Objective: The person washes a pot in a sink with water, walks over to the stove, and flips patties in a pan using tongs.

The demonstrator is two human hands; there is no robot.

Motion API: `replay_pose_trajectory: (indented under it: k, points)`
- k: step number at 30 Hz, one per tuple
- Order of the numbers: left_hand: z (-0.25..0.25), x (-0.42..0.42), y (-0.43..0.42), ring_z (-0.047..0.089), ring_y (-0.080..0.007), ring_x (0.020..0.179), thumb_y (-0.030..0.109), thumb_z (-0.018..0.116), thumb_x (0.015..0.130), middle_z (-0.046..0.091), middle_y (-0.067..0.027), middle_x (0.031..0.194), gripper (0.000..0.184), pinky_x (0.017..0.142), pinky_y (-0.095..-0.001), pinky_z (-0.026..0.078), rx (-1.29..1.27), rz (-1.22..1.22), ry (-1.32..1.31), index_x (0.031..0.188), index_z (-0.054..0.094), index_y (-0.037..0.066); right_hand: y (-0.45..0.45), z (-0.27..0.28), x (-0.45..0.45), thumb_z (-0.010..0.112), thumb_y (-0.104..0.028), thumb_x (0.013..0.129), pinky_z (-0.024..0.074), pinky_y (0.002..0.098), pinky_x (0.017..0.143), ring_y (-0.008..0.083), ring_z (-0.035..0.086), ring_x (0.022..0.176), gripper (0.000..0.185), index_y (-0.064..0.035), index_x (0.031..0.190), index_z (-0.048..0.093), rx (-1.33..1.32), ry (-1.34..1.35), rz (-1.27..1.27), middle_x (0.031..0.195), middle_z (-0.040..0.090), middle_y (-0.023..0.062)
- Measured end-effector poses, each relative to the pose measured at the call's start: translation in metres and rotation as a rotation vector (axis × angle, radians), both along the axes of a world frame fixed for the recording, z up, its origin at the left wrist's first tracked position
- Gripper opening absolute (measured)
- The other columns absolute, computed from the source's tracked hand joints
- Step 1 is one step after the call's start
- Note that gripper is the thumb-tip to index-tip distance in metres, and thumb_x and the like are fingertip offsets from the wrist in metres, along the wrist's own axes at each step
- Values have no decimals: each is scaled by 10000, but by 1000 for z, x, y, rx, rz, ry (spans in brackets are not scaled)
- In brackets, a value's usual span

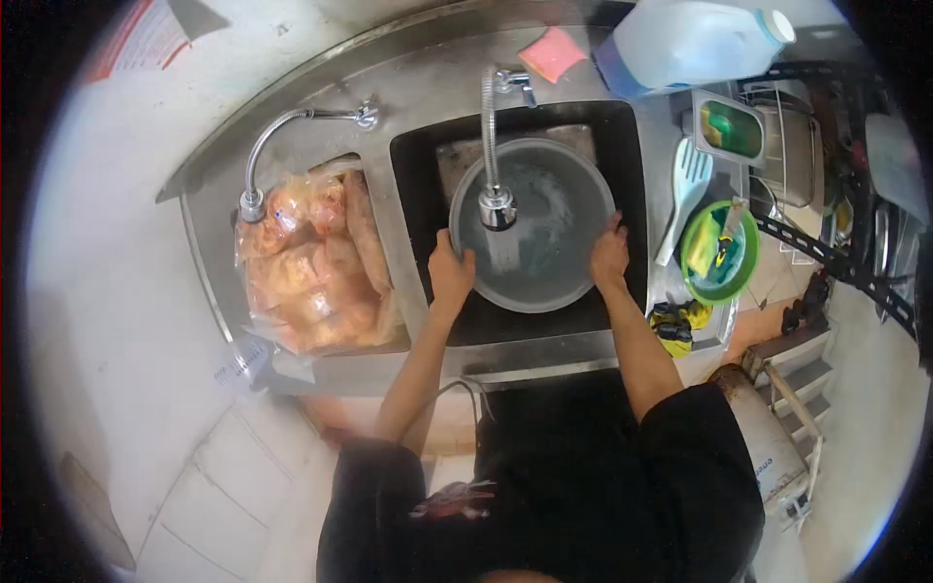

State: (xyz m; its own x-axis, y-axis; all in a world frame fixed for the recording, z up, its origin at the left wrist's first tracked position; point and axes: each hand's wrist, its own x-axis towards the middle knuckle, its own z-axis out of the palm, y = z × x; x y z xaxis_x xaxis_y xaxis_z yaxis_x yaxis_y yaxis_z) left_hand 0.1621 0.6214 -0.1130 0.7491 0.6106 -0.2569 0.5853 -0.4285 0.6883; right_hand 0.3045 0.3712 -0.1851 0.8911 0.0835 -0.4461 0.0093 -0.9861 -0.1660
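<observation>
While we stand at the near edge of the bench (340, 373), our left hand (452, 275) and right hand (609, 255) hold a wide grey bowl (530, 307) at opposite sides, each grip closed about its rim. The bowl sits in the right basin (413, 165), the dark one, and has cloudy liquid in it. Above it, from the bench's far edge, hangs the flexible spout of a tap (489, 126), its head over the bowl's mouth. To our left, a clear bag (316, 267) of pale, pinkish pieces fills the left basin, with a second spout (277, 126) curving over its far left corner. Along the far edge lies a pink pad (552, 53), and at the far right corner we see a large jug (690, 44). Towards the right edge come a metal tub (724, 154), a white slotted turner (685, 194) and a green bowl (749, 262) with cleaning things in it; by the near right corner lies a crumpled yellow-and-black bundle (675, 325).
</observation>
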Motion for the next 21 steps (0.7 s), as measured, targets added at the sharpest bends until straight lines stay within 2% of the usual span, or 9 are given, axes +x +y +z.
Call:
replay_pose_trajectory:
  k: [3, 6, 8, 9, 11, 12, 14, 20, 21]
  points:
    - [53, 31, -10, 619, -429, 709, 45, 606, 750, 611, -232, 722, 255, 618, -466, 470, 12, -18, 41, 975, 500, -16, -8, -29, -12, 494, -95, 915, 524, 450, 854, 398, 574, 1073, 548, 17, 1416, 302, 18, 143, -120, 1238, 505, 275]
    - [55, 45, -18, 597, -405, 637, 71, 623, 731, 580, -204, 641, 253, 598, -462, 458, 63, -82, 56, 954, 536, -8, 1, -64, -24, 475, -80, 923, 464, 458, 969, 379, 515, 1183, 484, -8, 1390, 372, 185, 315, -292, 1300, 488, 246]
    - [56, 52, -31, 584, -404, 614, 85, 625, 733, 558, -200, 618, 246, 587, -469, 447, 138, -235, -34, 941, 525, 0, 5, -87, -39, 441, -117, 953, 404, 457, 1033, 376, 453, 1252, 461, -21, 1397, 368, 157, 586, -200, 1368, 440, 218]
    - [60, 56, -41, 592, -414, 639, 99, 621, 750, 562, -211, 636, 225, 591, -475, 447, 82, -211, 39, 921, 510, 3, 6, -93, -47, 441, -117, 953, 404, 457, 1033, 376, 453, 1252, 461, -21, 1397, 368, 171, 597, -213, 1368, 440, 218]
    - [66, 70, -61, 593, -417, 650, 104, 615, 763, 571, -220, 661, 217, 597, -480, 446, 82, -247, 16, 918, 502, 3, 16, -92, -54, 563, -134, 877, 410, 415, 1011, 365, 490, 1226, 516, 30, 1346, 425, 159, 649, -176, 1311, 508, 246]
    - [69, 75, -69, 595, -421, 661, 109, 609, 776, 580, -228, 686, 209, 603, -486, 445, 67, -269, -12, 915, 494, 3, 18, -89, -57, 563, -134, 877, 410, 415, 1011, 365, 490, 1226, 516, 30, 1346, 425, 173, 662, -187, 1311, 508, 246]
    - [87, 99, -87, 598, -431, 680, 105, 590, 800, 597, -252, 738, 205, 623, -493, 457, 30, -345, 78, 921, 482, -19, 21, -73, -59, 519, -222, 934, 377, 462, 1056, 377, 430, 1280, 550, -4, 1405, 335, 362, 852, -92, 1422, 403, 195]
    - [97, 136, -165, 644, -422, 701, 72, 591, 797, 629, -256, 787, 259, 614, -481, 527, 182, -668, 125, 994, 484, -57, 33, -91, -98, 555, -215, 898, 395, 451, 1031, 373, 458, 1249, 536, 4, 1357, 385, 393, 711, 98, 1373, 445, 202]
    - [97, 139, -176, 637, -433, 734, 75, 591, 801, 621, -269, 794, 241, 665, -491, 521, 162, -685, 181, 963, 484, -68, 33, -93, -104, 561, -213, 892, 398, 450, 1027, 372, 462, 1244, 534, 5, 1349, 393, 380, 674, 115, 1365, 452, 203]
